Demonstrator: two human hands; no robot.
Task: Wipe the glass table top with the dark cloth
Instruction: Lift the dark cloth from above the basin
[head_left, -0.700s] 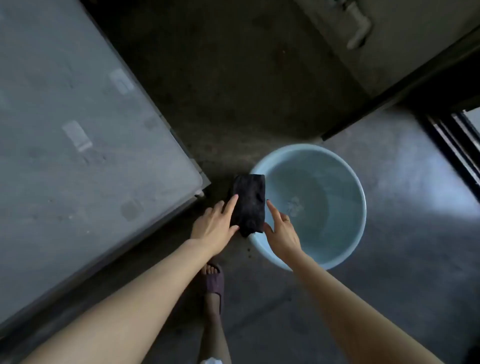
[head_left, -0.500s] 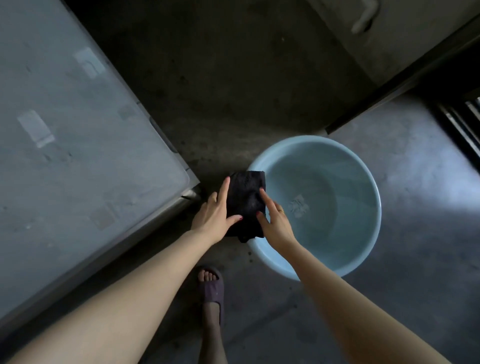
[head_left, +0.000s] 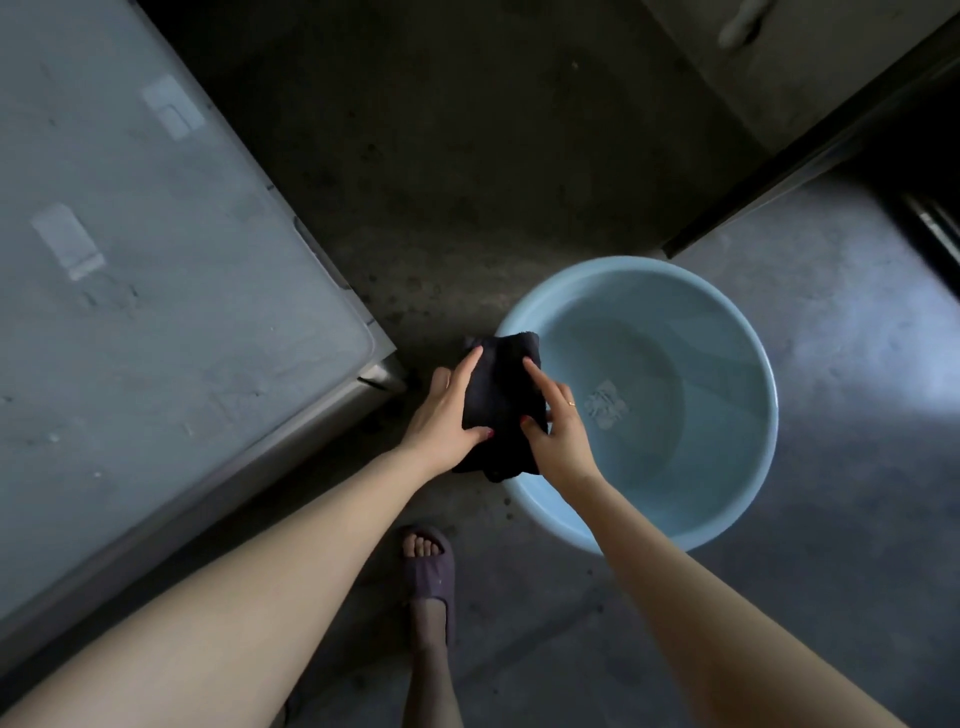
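Dark folded terry cloth (head_left: 501, 402) is between my two hands in the head view, over the near-left rim of the round pale blue plastic basin (head_left: 748, 364), and since a moment ago my left hand (head_left: 447, 421) and right hand (head_left: 558, 434) have closed in on it, thumbs on the near face and fingers behind, so it looks more tightly folded now. Wiping has not begun, I judge, because the grey glass table top (head_left: 156, 312) lies apart at my left; the cloth looks thick, soft and maybe damp.
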